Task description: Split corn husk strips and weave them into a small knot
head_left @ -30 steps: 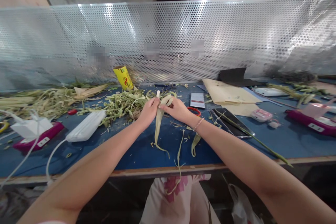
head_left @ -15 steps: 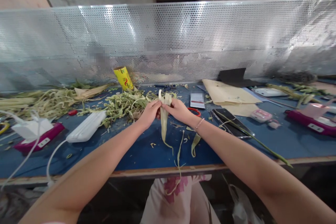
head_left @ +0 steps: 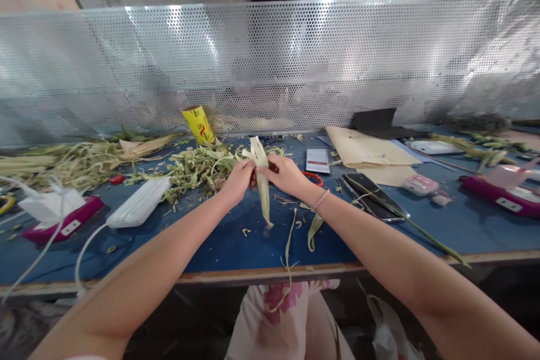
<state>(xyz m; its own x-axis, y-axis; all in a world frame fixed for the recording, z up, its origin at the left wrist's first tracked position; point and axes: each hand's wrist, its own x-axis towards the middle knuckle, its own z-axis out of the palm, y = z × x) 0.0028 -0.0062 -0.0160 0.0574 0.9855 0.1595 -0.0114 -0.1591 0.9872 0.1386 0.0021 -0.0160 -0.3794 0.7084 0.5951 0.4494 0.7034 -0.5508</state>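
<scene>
A pale green-yellow strip of dried leaf (head_left: pixel 264 194), much like corn husk, is held upright in front of me, with its flat folded top above my fingers and a narrow tail hanging below. My left hand (head_left: pixel 242 180) is closed at the left side of it, fingertips pinched. From the right, my right hand (head_left: pixel 287 177) pinches the same strip with thumb and bent fingers. Parts of the fingers are hidden behind the leaf. Just behind my hands lies a heap of shredded leaves (head_left: pixel 198 169). A thin loose fibre (head_left: pixel 288 242) hangs over the table edge.
Left stand a white power bank (head_left: pixel 139 202) and a purple power strip (head_left: pixel 63 222); more husks (head_left: pixel 88 166) lie behind. A yellow tube (head_left: pixel 198 125) leans near the mesh screen (head_left: pixel 270 56). Right are red scissor handles (head_left: pixel 313 178), a phone (head_left: pixel 371 197) with a stalk across it, and tan paper (head_left: pixel 363 149).
The top of the leaf strip has turned and now stands as a flat crossed band above my fingers, where it was a curled loop. My right fingers have shifted on it.
</scene>
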